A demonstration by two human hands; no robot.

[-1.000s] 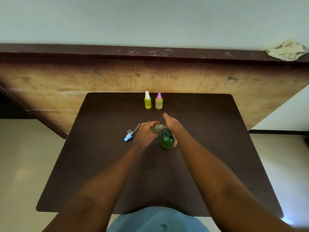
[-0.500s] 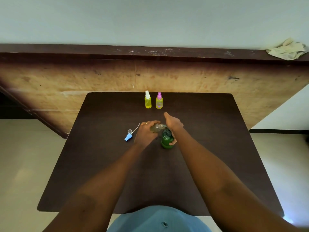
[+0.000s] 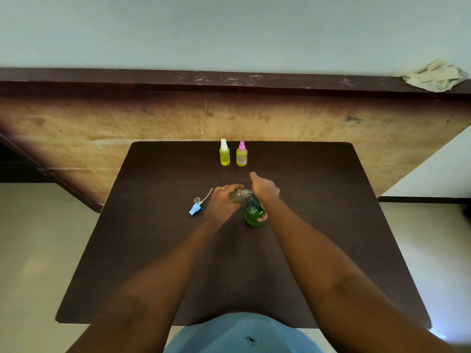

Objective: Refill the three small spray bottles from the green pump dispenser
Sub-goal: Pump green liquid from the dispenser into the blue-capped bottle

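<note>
Tabletop (image 3: 318, 225): dark brown board, matt, smooth (grain too faint to confirm wood).
Green pump dispenser (image 3: 252, 215): translucent plastic, glossy.
Uncapped spray bottle (image 3: 238, 194): clear plastic.
White-capped spray bottle (image 3: 224, 155), pink-capped spray bottle (image 3: 241, 156): clear glossy plastic, opaque plastic tops.
Blue spray head (image 3: 195, 208): matt plastic, thin clear tube.
Wall panel (image 3: 127, 128): bare plywood, stained, scuffed.
Ledge (image 3: 153, 77): dark wood, chipped finish.
Rag (image 3: 435, 76): crumpled pale cloth.

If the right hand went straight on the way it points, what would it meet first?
From the right hand, the line crosses bare table toward the pink-capped spray bottle, likely first; the white-capped spray bottle stands close to its left, so depth leaves some doubt.
</note>
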